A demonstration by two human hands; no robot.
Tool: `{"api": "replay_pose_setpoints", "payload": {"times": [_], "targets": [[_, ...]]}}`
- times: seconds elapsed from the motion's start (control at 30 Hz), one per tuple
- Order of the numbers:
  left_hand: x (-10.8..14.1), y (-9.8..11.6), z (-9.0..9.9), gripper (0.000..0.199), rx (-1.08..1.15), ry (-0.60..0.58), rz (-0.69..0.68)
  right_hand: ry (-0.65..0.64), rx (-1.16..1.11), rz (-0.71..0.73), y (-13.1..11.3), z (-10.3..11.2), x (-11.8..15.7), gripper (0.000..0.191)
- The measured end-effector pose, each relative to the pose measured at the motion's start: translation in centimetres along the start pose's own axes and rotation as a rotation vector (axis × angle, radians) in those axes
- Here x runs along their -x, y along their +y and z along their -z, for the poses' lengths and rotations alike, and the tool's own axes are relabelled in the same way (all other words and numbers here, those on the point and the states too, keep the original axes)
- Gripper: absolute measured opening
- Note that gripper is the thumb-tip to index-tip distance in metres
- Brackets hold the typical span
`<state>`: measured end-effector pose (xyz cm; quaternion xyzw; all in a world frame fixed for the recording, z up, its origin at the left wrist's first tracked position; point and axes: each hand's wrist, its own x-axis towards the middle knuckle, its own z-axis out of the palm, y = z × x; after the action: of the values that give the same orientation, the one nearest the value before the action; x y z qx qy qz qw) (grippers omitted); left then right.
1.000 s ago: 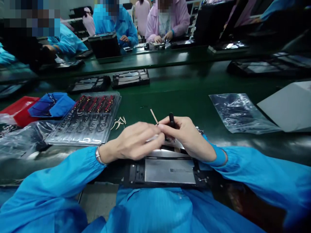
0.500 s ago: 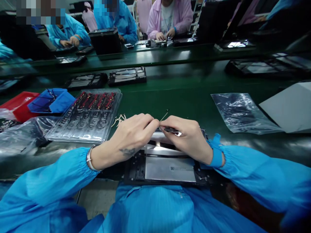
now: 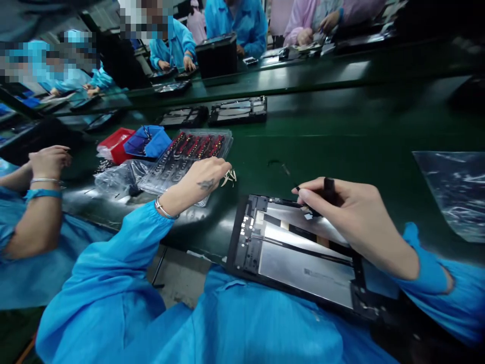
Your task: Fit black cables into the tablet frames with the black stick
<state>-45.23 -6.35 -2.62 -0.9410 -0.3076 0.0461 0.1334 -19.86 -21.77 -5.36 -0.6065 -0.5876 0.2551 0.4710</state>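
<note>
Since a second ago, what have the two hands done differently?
The left hand left the right hand and reached out left to the small pale pieces beside the clear parts tray. The right hand stayed over the open tablet frame, still gripping the black tool. The frame stays on the bench edge.

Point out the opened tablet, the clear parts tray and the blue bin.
opened tablet (image 3: 303,263): head view, on the silver plate inside its black frame.
clear parts tray (image 3: 178,164): head view, on the clear pockets in its middle.
blue bin (image 3: 149,142): head view, on its blue near wall.
</note>
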Motion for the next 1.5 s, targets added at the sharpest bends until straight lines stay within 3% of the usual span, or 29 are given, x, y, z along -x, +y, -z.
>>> {"api": "replay_pose_setpoints", "payload": {"times": [0.07,0.13,0.2,0.23,0.33,0.43,0.53,0.63,0.77,0.87,0.93,1.0,1.1,1.17,1.27,1.5], "targets": [[0.1,0.3,-0.1,0.039,0.072,0.036,-0.072,0.006,-0.072,-0.073,-0.3,-0.1,0.0,0.016],[-0.4,1.4,-0.3,0.036,0.245,0.222,-0.114,0.038,-0.160,-0.138,-0.4,-0.3,0.1,0.018],[-1.4,3.3,-0.4,0.029,0.575,0.406,-0.126,0.068,-0.246,-0.161,-0.3,-0.6,0.3,0.019],[-2.0,4.5,-0.3,0.027,0.790,0.439,-0.129,0.078,-0.278,-0.155,-0.2,-0.8,0.4,0.020],[-3.6,7.9,0.2,0.029,1.403,0.284,-0.136,0.067,-0.338,-0.144,0.4,-1.3,0.6,0.024],[-4.7,9.5,1.1,0.032,1.652,0.188,-0.119,0.072,-0.348,-0.143,0.8,-1.3,0.6,0.027],[-5.4,9.0,2.0,0.032,1.487,0.226,-0.146,0.130,-0.255,-0.031,0.5,-0.5,0.0,0.025],[-5.9,7.9,2.7,0.030,1.176,0.122,-0.266,0.130,-0.123,0.080,-0.2,0.4,-0.5,0.026],[-6.3,7.3,3.1,0.027,0.960,-0.009,-0.390,0.084,-0.031,0.117,-0.4,0.6,-0.6,0.016],[-6.2,7.3,2.9,0.022,0.872,-0.018,-0.463,0.099,-0.035,0.106,-0.2,0.4,-0.5,0.015],[-5.9,7.3,2.7,0.026,0.860,0.089,-0.474,0.113,-0.099,0.078,-0.3,0.5,-0.5,0.017],[-5.4,7.4,2.8,0.042,0.794,0.335,-0.427,0.114,-0.188,0.045,-0.4,0.6,-0.6,0.020],[-4.8,8.0,3.2,0.020,0.461,0.747,-0.399,0.103,-0.260,0.026,-0.7,0.8,-0.6,0.024],[-4.6,8.4,3.6,0.008,0.245,0.872,-0.431,0.104,-0.257,0.039,-0.9,0.8,-0.5,0.023],[-4.5,8.9,4.0,0.007,0.121,0.917,-0.435,0.126,-0.215,0.070,-1.2,0.8,-0.1,0.019],[-4.0,9.1,4.3,0.011,0.054,0.898,-0.415,0.152,-0.109,0.133,-1.6,0.9,0.3,0.018]]}}
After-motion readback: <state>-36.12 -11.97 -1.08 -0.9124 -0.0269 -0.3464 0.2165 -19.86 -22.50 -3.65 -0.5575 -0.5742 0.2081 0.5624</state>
